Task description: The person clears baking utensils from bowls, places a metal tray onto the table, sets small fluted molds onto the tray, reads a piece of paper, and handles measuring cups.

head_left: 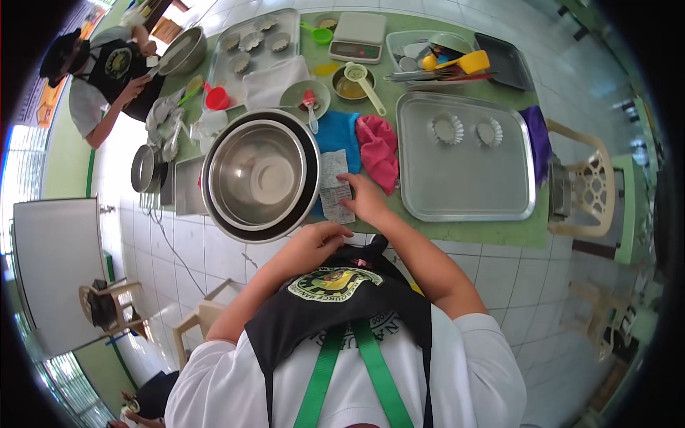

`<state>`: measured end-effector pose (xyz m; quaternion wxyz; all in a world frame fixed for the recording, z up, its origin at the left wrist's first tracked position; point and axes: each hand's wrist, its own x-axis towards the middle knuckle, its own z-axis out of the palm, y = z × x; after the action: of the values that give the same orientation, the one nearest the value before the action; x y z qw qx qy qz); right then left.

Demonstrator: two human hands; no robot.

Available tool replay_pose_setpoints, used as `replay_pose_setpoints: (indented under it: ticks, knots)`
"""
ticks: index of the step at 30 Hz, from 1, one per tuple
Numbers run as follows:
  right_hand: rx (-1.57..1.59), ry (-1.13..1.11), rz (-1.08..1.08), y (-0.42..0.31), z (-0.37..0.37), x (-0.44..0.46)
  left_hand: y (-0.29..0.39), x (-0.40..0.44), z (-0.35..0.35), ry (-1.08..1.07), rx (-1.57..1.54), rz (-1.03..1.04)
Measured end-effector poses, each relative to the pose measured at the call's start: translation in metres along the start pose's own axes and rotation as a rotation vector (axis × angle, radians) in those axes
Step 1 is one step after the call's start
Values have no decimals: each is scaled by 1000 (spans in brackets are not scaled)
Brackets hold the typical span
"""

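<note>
My right hand [364, 200] rests on the right side of a printed paper [334, 187], its thumb and fingers apart. My left hand [317, 245] is near my apron at the table's front edge, just below the paper, with its fingers together and curled; whether it holds anything is hidden. To the left of the paper stand nested steel bowls [258, 171]. A blue cloth [337, 130] lies partly under the paper, and a pink cloth [377, 146] is bunched beside it.
A large metal tray [464, 175] with two fluted molds is at the right. Behind stand a scale [358, 37], a bin of utensils [435, 60] and a strainer over a small bowl. Another person [114, 78] stands at the far left.
</note>
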<state>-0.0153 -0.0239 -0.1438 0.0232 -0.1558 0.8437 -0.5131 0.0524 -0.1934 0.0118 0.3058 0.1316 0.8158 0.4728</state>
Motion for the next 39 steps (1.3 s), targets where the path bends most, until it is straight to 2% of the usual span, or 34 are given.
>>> replay_pose_setpoints:
  ticks: [2,4,7,10,12,15,16,19,23,26,28,29,31,34,35,36,37,38,39]
  knots:
    - [72,-23,28,5,3,2,-5,0,12,60,-29,-83]
    - [124,-171,298,-4,-5,0,-15,-1,22,126,-36,-80]
    - [157,-188,313,-13,-16,-6,-17,-4,24,201,-5,-51]
    - [140,-192,242,-25,-32,-16,-6,-9,19,282,-6,-10]
    - [159,-230,120,-39,-46,-25,3,-13,13,372,-38,13]
    - [197,-370,31,-91,-78,-30,19,-26,-4,255,103,-38]
    - [198,-390,-2,-111,-82,-29,3,-28,-4,257,249,24]
    - [154,-337,-64,-153,-70,-29,4,-50,-23,265,230,116]
    - [136,-376,-103,-192,-20,-23,-19,-102,-71,204,249,66]
    - [158,-558,-15,-212,44,-18,-71,-151,-101,242,194,40]
    - [124,-614,-55,-223,95,-13,-106,-188,-119,256,120,-4]
    - [130,-658,1,-230,122,-10,-124,-206,-128,265,47,-47]
    - [315,-736,248,-238,183,-7,-168,-244,-145,316,14,-26]
    - [286,-818,167,-257,262,6,-212,-300,-177,405,-40,-157]
    - [107,-805,55,-265,283,11,-221,-315,-187,403,-47,-165]
    - [111,-811,66,-287,299,20,-230,-330,-195,521,-122,-212]
    - [146,-876,197,-309,311,30,-240,-343,-201,639,-197,-259]
    - [179,-940,327,-325,323,38,-254,-351,-207,767,-284,-215]
    - [174,-944,211,-318,345,43,-266,-359,-213,767,-293,-220]
